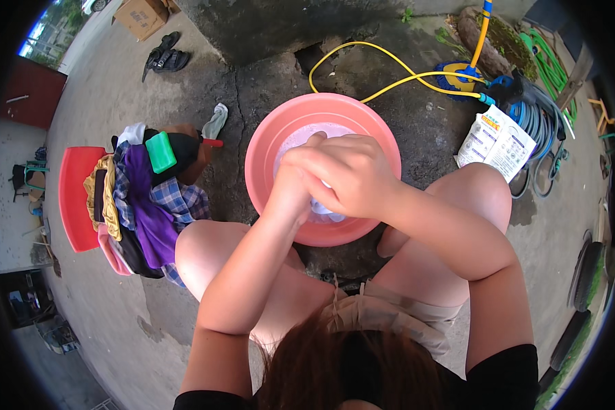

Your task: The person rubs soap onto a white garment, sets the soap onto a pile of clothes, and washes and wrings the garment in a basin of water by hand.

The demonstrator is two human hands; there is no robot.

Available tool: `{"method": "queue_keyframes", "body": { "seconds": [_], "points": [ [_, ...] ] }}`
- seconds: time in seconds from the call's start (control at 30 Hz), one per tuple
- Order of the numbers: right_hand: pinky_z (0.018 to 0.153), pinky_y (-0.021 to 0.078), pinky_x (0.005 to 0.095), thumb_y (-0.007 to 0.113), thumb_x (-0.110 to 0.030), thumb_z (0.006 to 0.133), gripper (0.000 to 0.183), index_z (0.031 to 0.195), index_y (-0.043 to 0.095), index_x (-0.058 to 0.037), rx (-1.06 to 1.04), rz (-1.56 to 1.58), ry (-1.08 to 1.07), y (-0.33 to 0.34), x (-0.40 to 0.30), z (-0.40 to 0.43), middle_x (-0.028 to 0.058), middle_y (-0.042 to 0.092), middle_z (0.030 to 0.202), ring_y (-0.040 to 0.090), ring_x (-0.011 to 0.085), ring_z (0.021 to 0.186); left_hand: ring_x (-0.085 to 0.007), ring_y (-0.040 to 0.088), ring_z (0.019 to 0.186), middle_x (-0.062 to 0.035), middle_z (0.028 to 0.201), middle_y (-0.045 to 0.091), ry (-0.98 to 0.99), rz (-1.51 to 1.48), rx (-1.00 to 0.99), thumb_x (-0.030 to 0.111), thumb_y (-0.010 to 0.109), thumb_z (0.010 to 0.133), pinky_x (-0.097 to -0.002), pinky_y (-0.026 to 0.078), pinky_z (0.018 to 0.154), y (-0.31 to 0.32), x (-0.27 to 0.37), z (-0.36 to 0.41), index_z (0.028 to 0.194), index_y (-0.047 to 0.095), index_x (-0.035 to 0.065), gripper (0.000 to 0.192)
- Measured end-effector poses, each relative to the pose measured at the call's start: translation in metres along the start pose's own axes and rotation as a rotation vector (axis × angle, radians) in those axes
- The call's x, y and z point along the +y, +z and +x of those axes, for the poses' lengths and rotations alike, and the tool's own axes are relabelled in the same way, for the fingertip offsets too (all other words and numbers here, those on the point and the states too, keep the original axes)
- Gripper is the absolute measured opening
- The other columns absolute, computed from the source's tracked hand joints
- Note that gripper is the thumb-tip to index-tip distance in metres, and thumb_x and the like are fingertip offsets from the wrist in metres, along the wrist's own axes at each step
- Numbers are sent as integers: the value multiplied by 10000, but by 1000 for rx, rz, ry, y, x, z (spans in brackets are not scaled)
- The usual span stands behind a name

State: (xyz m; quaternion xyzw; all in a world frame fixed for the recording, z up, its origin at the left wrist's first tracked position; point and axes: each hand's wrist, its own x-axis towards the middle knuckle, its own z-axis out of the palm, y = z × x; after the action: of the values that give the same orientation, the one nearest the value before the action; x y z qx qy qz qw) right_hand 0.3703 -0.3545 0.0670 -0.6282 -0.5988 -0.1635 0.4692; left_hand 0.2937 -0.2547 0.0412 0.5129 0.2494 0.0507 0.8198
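A pink plastic basin (pixel 261 154) stands on the dark wet concrete between my knees. Foamy, sudsy water (pixel 315 130) fills its bottom, and a pale wet cloth (pixel 325 212) lies in it. Over the basin my two hands are pressed together. My right hand (pixel 351 169) lies across the top of my left hand (pixel 300 177), covering most of it. A small whitish bit shows in the gap between them; whether either hand grips cloth is hidden.
At left, a red plastic stool (pixel 79 200) bears a heap of clothes (pixel 146 205) with a green soap box (pixel 161 152) on top. A pale sock (pixel 215 121) hangs nearby. Right are a detergent bag (pixel 492 143), a yellow hose (pixel 389 56) and a coiled grey hose (pixel 535 130). Black sandals (pixel 166 56) lie behind.
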Motion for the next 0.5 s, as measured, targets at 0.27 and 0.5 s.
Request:
{"method": "queue_keyframes", "body": {
  "seconds": [0.27, 0.5],
  "points": [
    [492, 465, 365, 612, -127, 824, 80, 887, 623, -79, 17, -70, 322, 5, 35, -1, 84, 611, 623, 609, 270, 559, -150, 628, 841, -89, 950, 642, -151, -37, 148, 297, 447, 964, -293, 501, 684, 21, 14, -4, 1013, 598, 7, 331],
    [489, 464, 353, 630, -119, 762, 168, 925, 642, -81, 19, -19, -99, 2, -6, -3, 54, 596, 602, 607, 234, 543, -146, 600, 964, -60, 1043, 633, 72, -70, -7, 321, 442, 978, -302, 485, 807, 2, -6, -5, 1116, 598, 77, 321]
  ]
}}
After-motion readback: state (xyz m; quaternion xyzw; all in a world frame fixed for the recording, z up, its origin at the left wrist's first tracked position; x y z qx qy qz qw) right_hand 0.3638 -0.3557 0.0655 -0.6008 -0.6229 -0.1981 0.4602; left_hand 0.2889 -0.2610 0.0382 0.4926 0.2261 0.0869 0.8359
